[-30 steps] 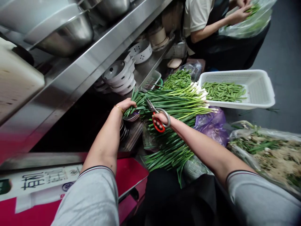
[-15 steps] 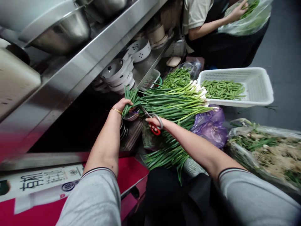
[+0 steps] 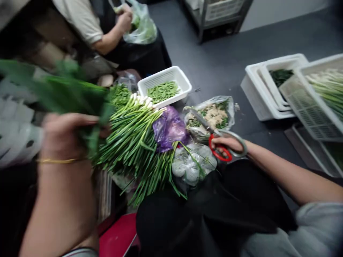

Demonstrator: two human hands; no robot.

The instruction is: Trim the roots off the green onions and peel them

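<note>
Close to the camera on the left, my left hand [image 3: 72,130] is closed around a bunch of green leaf tops [image 3: 72,92], blurred by motion. My right hand [image 3: 227,143] grips scissors [image 3: 223,150] with one red and one grey handle loop, their blades pointing up and left above a bag of trimmings [image 3: 211,116]. Between the hands lies a large heap of green onions [image 3: 134,139], white ends toward the back. A purple plastic bag [image 3: 170,128] rests against the heap. Just below it sits a clear bag of white net-wrapped round things [image 3: 194,164].
A white basket [image 3: 184,84] holds green pods. Behind it, a seated person [image 3: 112,39] handles greens in a plastic bag [image 3: 142,26]. Stacked white baskets [image 3: 257,89] stand at right, one with green onions [image 3: 329,84]. A metal rack [image 3: 202,21] is at the back.
The view has swung right. My left hand has lifted the leaf tops nearer the camera, and my right hand has drawn the scissors away from them to the right.
</note>
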